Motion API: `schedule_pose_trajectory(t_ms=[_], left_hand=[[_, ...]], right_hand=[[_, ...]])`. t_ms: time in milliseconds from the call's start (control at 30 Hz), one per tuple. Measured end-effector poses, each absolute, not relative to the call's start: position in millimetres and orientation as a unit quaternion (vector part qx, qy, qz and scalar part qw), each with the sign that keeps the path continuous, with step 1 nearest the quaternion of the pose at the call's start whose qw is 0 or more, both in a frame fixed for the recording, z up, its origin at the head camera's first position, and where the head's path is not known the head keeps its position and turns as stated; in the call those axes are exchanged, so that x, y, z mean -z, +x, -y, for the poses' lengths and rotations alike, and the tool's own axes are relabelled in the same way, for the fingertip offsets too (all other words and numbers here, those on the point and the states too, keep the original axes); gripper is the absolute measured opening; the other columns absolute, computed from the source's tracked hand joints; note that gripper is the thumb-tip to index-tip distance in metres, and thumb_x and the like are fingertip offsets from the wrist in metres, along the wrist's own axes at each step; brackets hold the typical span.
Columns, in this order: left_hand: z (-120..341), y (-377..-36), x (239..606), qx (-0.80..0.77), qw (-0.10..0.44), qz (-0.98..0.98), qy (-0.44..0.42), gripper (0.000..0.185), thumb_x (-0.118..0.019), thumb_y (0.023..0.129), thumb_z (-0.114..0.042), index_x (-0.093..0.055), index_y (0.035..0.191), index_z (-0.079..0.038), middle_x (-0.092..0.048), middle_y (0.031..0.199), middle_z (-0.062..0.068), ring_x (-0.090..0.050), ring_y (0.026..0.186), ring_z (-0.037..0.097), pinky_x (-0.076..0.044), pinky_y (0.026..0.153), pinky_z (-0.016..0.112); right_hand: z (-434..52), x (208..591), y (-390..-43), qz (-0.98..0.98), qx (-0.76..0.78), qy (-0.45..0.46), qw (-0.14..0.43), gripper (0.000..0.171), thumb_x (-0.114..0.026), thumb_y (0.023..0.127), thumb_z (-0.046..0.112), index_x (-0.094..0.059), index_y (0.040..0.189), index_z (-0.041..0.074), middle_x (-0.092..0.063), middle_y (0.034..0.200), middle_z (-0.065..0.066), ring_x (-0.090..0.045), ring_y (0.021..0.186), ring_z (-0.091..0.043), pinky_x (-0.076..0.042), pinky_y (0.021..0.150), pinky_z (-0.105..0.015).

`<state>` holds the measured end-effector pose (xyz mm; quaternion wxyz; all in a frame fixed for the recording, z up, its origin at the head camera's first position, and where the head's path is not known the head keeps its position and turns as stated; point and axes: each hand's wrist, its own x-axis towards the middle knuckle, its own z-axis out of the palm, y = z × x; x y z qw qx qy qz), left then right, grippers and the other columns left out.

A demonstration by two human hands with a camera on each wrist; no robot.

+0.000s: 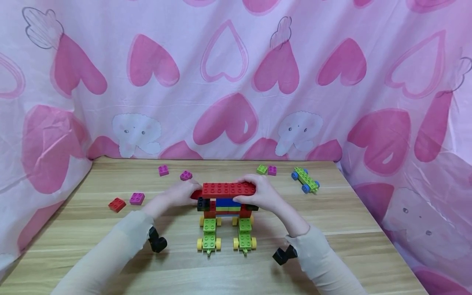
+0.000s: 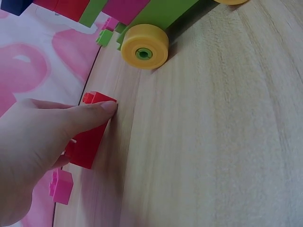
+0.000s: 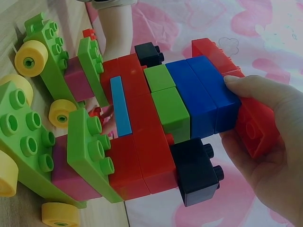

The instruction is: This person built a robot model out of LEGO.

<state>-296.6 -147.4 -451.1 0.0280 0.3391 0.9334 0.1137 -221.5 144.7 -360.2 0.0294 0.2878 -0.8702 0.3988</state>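
A brick structure [image 1: 226,205] of red, blue, green and black bricks stands mid-table on two green carts with yellow wheels [image 1: 209,239]. A long red top row [image 1: 228,189] caps it. My left hand [image 1: 178,195] is at the row's left end and pinches a small red brick [image 2: 87,139] under the thumb. A yellow wheel [image 2: 144,46] of a cart shows just above it in the left wrist view. At the right end, my right hand [image 1: 258,193] grips the red end brick [image 3: 255,130], with the thumb lying on the blue bricks [image 3: 203,94].
Loose bricks lie on the wooden table [image 1: 332,229]: red [image 1: 116,204] and pink [image 1: 137,198] at the left, two pink [image 1: 164,170] at the back, green [image 1: 262,169] and pink [image 1: 272,170] behind the structure. A green blue-wheeled cart [image 1: 305,180] lies back right. Pink heart curtains enclose three sides.
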Motion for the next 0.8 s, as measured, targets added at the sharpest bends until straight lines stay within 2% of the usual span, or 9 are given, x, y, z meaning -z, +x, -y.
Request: schedule_pose_trajectory(t_ms=[200,567,800], left_hand=[[148.3,-294.7,452.7,-0.142,0.037,-0.926,0.348,0.041,-0.077,0.084,-0.023,-0.066,0.120,-0.006,-0.066,0.115,0.010,-0.063,0.110,0.026,-0.052,0.097,0.044],[158.1,-295.8,456.2,-0.202,0.061,-0.913,0.348,0.041,-0.072,0.085,0.000,-0.063,0.125,-0.001,-0.066,0.119,0.015,-0.063,0.112,0.030,-0.052,0.097,0.045],[159.9,-294.1,448.8,-0.229,0.080,-0.913,0.327,0.041,-0.075,0.083,-0.004,-0.065,0.123,-0.004,-0.067,0.118,0.011,-0.062,0.108,0.024,-0.053,0.095,0.042]], right_hand=[[-145.1,361.5,-220.1,0.869,-0.404,0.284,0.025,0.038,-0.083,0.078,0.020,-0.070,0.111,0.006,-0.072,0.103,-0.009,-0.061,0.082,-0.012,-0.052,0.070,-0.024],[-144.7,362.3,-220.4,0.866,-0.410,0.284,0.023,0.038,-0.082,0.079,0.020,-0.070,0.112,0.006,-0.072,0.104,-0.010,-0.062,0.083,-0.012,-0.052,0.071,-0.024],[-144.8,360.2,-220.5,0.868,-0.407,0.283,0.022,0.038,-0.082,0.078,0.019,-0.070,0.112,0.006,-0.072,0.104,-0.010,-0.062,0.082,-0.013,-0.052,0.071,-0.024]])
